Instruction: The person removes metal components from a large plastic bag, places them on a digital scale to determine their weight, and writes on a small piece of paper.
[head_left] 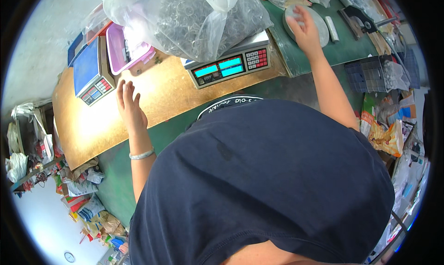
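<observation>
My left hand (132,108) is raised over the front part of the wooden tabletop, fingers apart and holding nothing. It is nearest to a small scale with a blue pan (89,67) and a pink plastic basket (112,52). My right hand (305,33) reaches to a round, pale disc-shaped roll (323,28) on the green table. Its fingers are spread over the roll's left side; whether they touch it I cannot tell. Between my hands, a large knotted clear bag of small metal ring-like parts (185,27) rests on a digital scale (226,71) with lit displays.
A small whitish cylinder (331,29) stands right of the roll, near a dark metal clamp-like tool (358,22) with a lever. Grey plastic crates (365,75) sit beyond the green table's right edge. Several packed bags (90,207) crowd the lower left.
</observation>
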The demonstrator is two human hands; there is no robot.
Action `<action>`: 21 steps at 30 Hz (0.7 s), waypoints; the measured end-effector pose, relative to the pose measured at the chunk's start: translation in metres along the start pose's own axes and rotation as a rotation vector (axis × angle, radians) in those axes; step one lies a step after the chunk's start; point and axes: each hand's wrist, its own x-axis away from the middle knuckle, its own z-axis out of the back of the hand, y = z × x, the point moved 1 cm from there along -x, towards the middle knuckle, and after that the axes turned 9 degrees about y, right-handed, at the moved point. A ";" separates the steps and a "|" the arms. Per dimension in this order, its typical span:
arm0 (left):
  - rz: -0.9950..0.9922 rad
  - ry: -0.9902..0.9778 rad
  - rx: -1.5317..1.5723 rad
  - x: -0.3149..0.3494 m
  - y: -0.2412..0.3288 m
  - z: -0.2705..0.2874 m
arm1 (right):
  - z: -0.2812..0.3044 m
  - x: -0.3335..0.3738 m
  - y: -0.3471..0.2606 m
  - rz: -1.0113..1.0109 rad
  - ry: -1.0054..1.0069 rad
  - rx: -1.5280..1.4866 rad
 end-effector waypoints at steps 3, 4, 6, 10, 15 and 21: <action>-0.178 -0.125 -0.062 -0.009 0.032 -0.038 | -0.032 -0.037 -0.029 -0.059 -0.131 0.036; -0.243 -0.191 -0.081 -0.012 0.043 -0.048 | -0.040 -0.044 -0.035 -0.145 -0.229 0.049; -0.355 -0.293 -0.123 -0.020 0.065 -0.072 | -0.067 -0.075 -0.029 0.206 -0.183 0.015; -0.475 -0.443 -0.124 -0.040 0.089 -0.106 | -0.119 -0.115 -0.035 0.377 -0.433 -0.027; -0.353 -0.394 0.117 -0.051 0.101 -0.141 | -0.152 -0.122 -0.011 0.032 -0.596 -0.482; -0.283 -0.292 0.382 -0.049 0.110 -0.169 | -0.178 -0.106 0.008 -0.236 -0.431 -0.951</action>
